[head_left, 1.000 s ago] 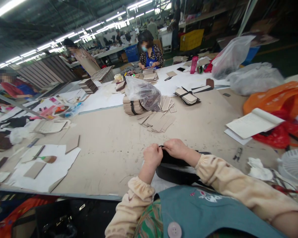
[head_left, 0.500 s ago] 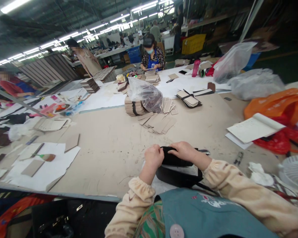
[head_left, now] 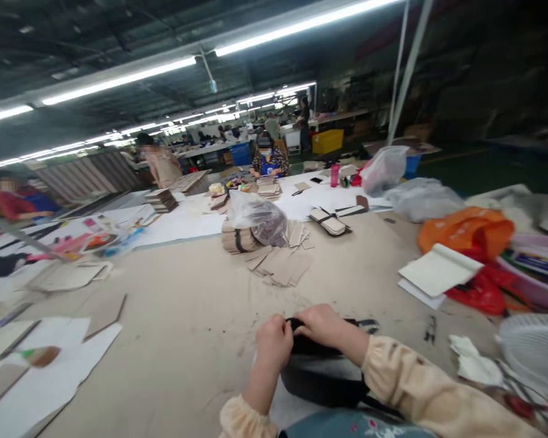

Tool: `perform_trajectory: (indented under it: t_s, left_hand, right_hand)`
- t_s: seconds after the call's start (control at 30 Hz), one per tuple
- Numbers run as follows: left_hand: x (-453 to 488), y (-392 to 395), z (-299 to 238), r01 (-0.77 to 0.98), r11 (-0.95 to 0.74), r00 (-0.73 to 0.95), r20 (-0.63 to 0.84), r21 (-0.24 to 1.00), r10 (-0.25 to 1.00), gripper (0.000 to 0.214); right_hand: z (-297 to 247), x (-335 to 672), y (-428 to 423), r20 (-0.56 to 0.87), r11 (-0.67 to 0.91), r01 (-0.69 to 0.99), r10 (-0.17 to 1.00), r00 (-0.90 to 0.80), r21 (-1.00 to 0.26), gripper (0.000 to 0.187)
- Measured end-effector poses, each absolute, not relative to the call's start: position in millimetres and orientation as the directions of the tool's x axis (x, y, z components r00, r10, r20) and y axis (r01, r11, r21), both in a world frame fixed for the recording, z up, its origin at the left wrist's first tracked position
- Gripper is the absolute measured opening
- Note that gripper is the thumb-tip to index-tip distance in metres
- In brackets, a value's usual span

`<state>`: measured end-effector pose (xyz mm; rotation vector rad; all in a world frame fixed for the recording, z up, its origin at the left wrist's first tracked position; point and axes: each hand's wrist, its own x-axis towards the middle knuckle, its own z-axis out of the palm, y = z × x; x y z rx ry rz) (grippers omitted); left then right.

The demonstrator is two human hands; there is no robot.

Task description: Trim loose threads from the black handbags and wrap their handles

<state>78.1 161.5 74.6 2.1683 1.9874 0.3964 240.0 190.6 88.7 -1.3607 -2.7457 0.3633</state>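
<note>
A black bag (head_left: 317, 384), with a curved body and a strap-like strip at its right, rests at the table's near edge in front of me. My left hand (head_left: 273, 344) is closed on the left end of its upper black edge. Beside it, my right hand (head_left: 322, 325) pinches the same edge, thumb and fingers pressed together. The hands are almost touching. White material shows inside the bag's opening. The fingertips and part of the upper edge are hidden behind the hands.
Loose beige boards (head_left: 281, 266) and a banded stack (head_left: 238, 238) lie ahead. At right are a notepad (head_left: 438, 267), small snips (head_left: 430, 330) and a white basket (head_left: 532, 350). A brush (head_left: 41, 356) lies on paper at left. A co-worker (head_left: 269, 163) sits across the table.
My view has tilted upward, so the table and hands appear lower in the picture. Both hands keep their hold on the bag's upper edge, with little visible change in grip.
</note>
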Motion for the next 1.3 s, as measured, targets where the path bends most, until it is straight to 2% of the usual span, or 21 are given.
perform_trajectory:
  t_s: [0.1, 0.27, 0.47, 0.73, 0.8, 0.9, 0.93, 1.0, 1.1, 1.17, 1.23, 1.3]
  left_hand:
    - [76.3, 160.7, 75.2, 0.945, -0.113, 0.094, 0.076, 0.308, 0.993, 0.022]
    - [72.0, 162.2, 75.0, 0.947, -0.121, 0.114, 0.043, 0.296, 0.993, 0.023]
    - [70.5, 159.3, 78.5, 0.945, -0.166, 0.162, 0.04, 0.283, 0.986, 0.023]
    - [72.2, 163.3, 83.3, 0.914, -0.27, 0.253, 0.094, 0.304, 0.963, 0.025]
    - [73.4, 167.7, 89.9, 0.881, -0.307, 0.286, 0.111, 0.36, 0.952, 0.023]
    - [72.7, 177.7, 102.0, 0.771, -0.39, 0.295, 0.262, 0.503, 0.919, 0.013]
    - [72.3, 180.1, 105.2, 0.745, -0.409, 0.28, 0.309, 0.527, 0.909, 0.014]
    - [72.9, 180.4, 108.0, 0.731, -0.399, 0.235, 0.344, 0.554, 0.909, 0.03]
    - [78.8, 169.6, 99.7, 0.78, -0.215, 0.118, 0.199, 0.588, 0.973, 0.067]
    - [84.0, 159.8, 88.2, 0.81, -0.07, 0.048, 0.052, 0.582, 0.997, 0.082]
    - [86.4, 154.5, 77.2, 0.818, 0.005, 0.013, -0.027, 0.576, 1.0, 0.08]
    - [82.9, 158.0, 70.5, 0.807, 0.018, 0.006, -0.038, 0.591, 0.999, 0.075]
  right_hand:
    - [93.8, 235.2, 189.8, -0.067, 0.589, 0.781, 0.788, -0.612, -0.207, 0.04]
    - [94.6, 229.5, 189.2, -0.081, 0.583, 0.784, 0.789, -0.608, -0.212, 0.031]
    - [98.1, 234.5, 186.5, -0.046, 0.578, 0.778, 0.795, -0.605, -0.244, 0.04]
    - [106.4, 229.3, 183.0, -0.094, 0.575, 0.793, 0.795, -0.6, -0.2, 0.024]
    - [109.3, 229.5, 185.5, -0.085, 0.549, 0.812, 0.816, -0.572, -0.197, 0.025]
    - [111.8, 232.9, 195.9, -0.051, 0.483, 0.853, 0.864, -0.501, -0.195, 0.03]
    - [111.7, 234.3, 199.5, -0.046, 0.459, 0.867, 0.878, -0.476, -0.195, 0.032]
    - [110.0, 236.9, 204.1, -0.051, 0.403, 0.895, 0.906, -0.419, -0.191, 0.034]
    - [104.1, 238.5, 204.5, -0.078, 0.315, 0.932, 0.94, -0.333, -0.181, 0.035]
    - [99.5, 237.3, 203.7, -0.098, 0.268, 0.947, 0.953, -0.288, -0.178, 0.035]
    - [96.1, 235.1, 204.5, -0.113, 0.242, 0.953, 0.958, -0.265, -0.183, 0.035]
    - [95.0, 232.8, 207.5, -0.119, 0.235, 0.953, 0.958, -0.26, -0.19, 0.035]
